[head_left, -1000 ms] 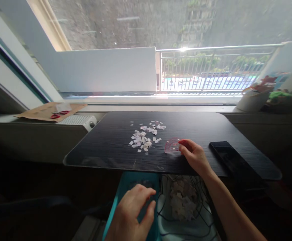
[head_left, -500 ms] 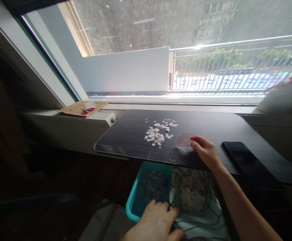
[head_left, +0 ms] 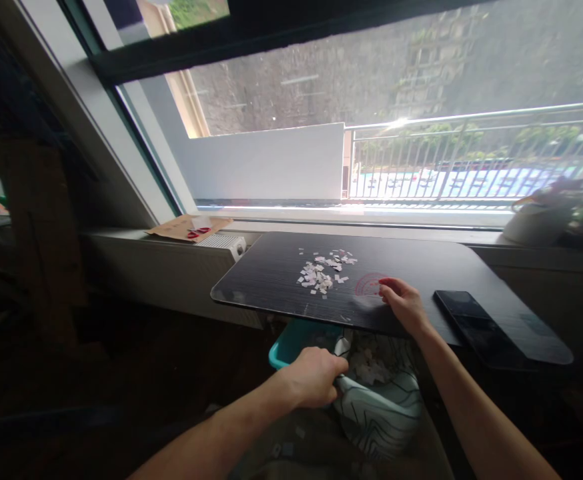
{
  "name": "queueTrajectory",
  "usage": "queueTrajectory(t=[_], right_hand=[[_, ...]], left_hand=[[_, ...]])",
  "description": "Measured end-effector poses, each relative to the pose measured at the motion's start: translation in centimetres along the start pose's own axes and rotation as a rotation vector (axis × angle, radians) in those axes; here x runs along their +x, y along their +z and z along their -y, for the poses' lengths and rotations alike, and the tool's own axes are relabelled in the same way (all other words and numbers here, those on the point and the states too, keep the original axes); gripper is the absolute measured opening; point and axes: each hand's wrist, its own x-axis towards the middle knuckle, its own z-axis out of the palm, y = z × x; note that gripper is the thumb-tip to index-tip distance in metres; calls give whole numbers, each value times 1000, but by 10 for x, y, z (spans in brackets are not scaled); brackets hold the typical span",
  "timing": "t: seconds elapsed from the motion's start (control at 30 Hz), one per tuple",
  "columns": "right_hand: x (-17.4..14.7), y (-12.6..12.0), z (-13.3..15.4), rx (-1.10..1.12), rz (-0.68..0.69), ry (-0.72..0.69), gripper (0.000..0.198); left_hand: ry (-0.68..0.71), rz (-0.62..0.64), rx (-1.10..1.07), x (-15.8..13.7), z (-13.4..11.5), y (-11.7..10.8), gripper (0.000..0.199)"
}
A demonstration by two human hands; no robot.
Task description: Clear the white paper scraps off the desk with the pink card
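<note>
My right hand [head_left: 402, 303] pinches the right edge of a clear protractor [head_left: 369, 285] with red markings, over the dark table [head_left: 406, 257]. Left of the protractor lies a scattered heap of small white paper pieces [head_left: 321, 273]. Below the table's front edge, my left hand [head_left: 316, 375] is closed on the edge of a pale cloth [head_left: 381, 407] with black wavy lines; its fingertips are partly hidden. More paper scraps [head_left: 369, 363] rest in the hollow of this cloth. Beside my left hand is a teal plastic bin [head_left: 291, 343], partly under the table.
A black phone-like slab [head_left: 476, 330] lies on the table's right side. Red-handled scissors [head_left: 199, 233] sit on a brown envelope [head_left: 171, 228] on the sill, near a white radiator [head_left: 229, 245]. Behind the table is a large window with a railing [head_left: 446, 160] outside.
My left hand has closed on the cloth's edge, which now stands raised. The head view has shifted, and less of the teal bin shows. My right hand keeps its pinch on the protractor.
</note>
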Motion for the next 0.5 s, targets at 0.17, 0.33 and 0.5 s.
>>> queueTrajectory(t=[0.17, 0.33, 0.5], right_hand=[[1, 0, 0, -3, 0, 2, 32], [1, 2, 0, -15, -2, 0, 31], [-2, 2, 6, -29, -11, -9, 32]], left_hand=[[-39, -75, -19, -18, -9, -3, 19], [-65, -186, -45, -42, -24, -3, 22], [-94, -215, -79, -51, -22, 13, 25]])
